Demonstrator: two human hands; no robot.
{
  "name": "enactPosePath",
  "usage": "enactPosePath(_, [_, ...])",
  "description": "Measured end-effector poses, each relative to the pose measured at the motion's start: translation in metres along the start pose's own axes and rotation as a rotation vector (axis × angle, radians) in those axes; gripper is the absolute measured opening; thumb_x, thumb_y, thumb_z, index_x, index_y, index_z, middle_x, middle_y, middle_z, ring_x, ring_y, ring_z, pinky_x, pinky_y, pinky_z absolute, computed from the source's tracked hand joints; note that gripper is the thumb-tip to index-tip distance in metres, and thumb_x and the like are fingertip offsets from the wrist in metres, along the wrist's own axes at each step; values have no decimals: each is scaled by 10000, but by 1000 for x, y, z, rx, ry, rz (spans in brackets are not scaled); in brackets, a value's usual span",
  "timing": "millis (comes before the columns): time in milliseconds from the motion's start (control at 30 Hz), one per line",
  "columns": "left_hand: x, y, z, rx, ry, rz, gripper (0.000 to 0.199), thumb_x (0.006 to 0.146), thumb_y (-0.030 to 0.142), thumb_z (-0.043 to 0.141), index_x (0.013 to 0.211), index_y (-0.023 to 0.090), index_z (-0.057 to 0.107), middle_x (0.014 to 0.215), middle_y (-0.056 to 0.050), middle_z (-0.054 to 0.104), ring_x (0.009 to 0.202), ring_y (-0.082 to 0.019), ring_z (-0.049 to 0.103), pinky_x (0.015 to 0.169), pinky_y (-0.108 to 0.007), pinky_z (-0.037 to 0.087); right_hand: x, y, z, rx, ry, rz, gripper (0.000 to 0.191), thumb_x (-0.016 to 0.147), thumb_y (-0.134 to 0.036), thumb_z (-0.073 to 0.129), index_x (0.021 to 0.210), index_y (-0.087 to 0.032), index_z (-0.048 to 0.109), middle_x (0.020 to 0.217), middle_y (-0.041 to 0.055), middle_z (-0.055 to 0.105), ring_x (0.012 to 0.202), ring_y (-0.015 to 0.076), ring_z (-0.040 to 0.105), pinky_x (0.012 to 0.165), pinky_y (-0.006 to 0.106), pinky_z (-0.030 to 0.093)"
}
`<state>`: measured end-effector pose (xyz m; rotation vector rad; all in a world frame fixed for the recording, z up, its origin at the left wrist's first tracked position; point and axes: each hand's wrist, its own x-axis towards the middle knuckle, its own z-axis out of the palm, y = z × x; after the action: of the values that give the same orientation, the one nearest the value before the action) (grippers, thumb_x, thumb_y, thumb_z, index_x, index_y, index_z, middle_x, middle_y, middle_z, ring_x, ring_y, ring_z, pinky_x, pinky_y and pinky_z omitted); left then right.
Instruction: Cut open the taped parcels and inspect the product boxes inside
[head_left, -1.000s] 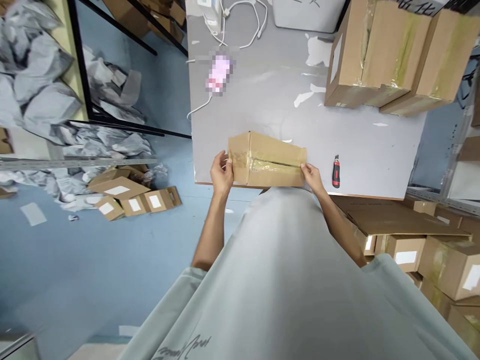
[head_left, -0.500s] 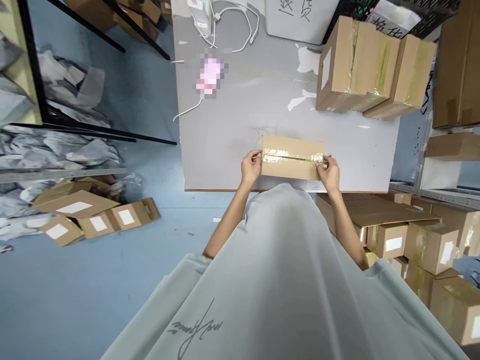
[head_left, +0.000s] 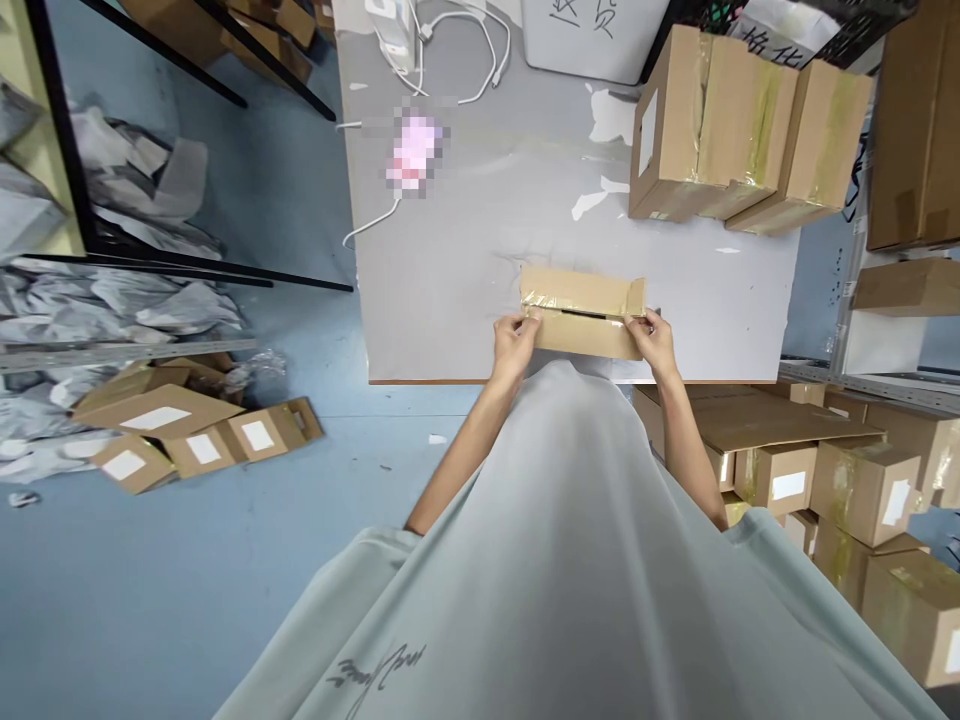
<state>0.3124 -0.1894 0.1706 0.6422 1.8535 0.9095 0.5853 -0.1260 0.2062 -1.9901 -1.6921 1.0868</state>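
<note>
A small cardboard box (head_left: 585, 335) lies near the front edge of the grey table (head_left: 435, 300). Shiny clear tape shows along its top, and a dark gap runs between the two top flaps. My left hand (head_left: 515, 342) grips the box's left end, thumb on top by the seam. At the right end, my right hand (head_left: 654, 338) pinches the flap corner beside the seam. Fingers of both hands are partly hidden behind the cardboard. What is inside the box cannot be seen.
Taped cartons (head_left: 712, 130) stand at the table's back right, beside a white lidded container (head_left: 592, 40). A blurred pink object (head_left: 416, 150) and a white cable (head_left: 487, 50) lie at the left. Stacked boxes (head_left: 862, 490) fill the right side; more boxes (head_left: 202, 445) lie on the floor.
My left hand has moved right, onto the top of the box's left end. The seam between the flaps has parted wider, and the flaps now stand slightly raised.
</note>
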Motion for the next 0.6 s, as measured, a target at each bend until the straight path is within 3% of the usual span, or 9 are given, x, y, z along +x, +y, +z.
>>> enactPosePath(167, [-6,2,9,-23,29,-26,271,1066,455,764,967,239,636,1462,-112,556,1450,-253,597,1267,-384,516,1,0,-7,180,-79,-7,407,1006,-559,642,1111,-207,818,939,24,786,915,221,670,903,342,561])
enactPosePath(333, [-8,-6,-12,17,-51,13,134,938,278,782,981,256,657,1404,-86,615,1401,-271,598,1270,-442,498,8,8,-20,19,-199,-75,342,964,-488,707,1108,-196,812,1027,62,785,1002,255,698,992,396,593])
enactPosePath(400, [-9,-10,-21,10,-82,27,165,890,299,808,1007,266,696,1409,-84,635,1399,-283,603,1278,-455,484,13,9,-23,-143,-116,-117,426,942,-433,763,1278,-172,790,1228,143,792,1192,329,700,1094,491,593])
enactPosePath(467, [-11,-13,-26,-17,-98,44,236,851,355,851,1042,276,738,1426,-86,648,1393,-297,615,1276,-463,479,17,9,-24,-294,-44,-241,676,927,-398,838,1538,-156,679,1552,233,685,1487,415,589,1234,609,524])
enactPosePath(533, [-12,-14,-29,-50,-107,50,327,818,419,888,1095,291,773,1445,-90,659,1387,-311,624,1268,-469,482,23,8,-24,-406,-104,-409,900,909,-351,906,1709,-175,535,1788,246,488,1693,448,402,1344,666,415])
enactPosePath(600, [-13,-14,-29,-75,-119,39,402,797,473,904,1143,301,793,1475,-94,656,1384,-321,629,1261,-478,487,30,8,-21,-481,-217,-513,969,907,-296,924,1759,-184,477,1856,237,404,1754,444,322,1392,668,354])
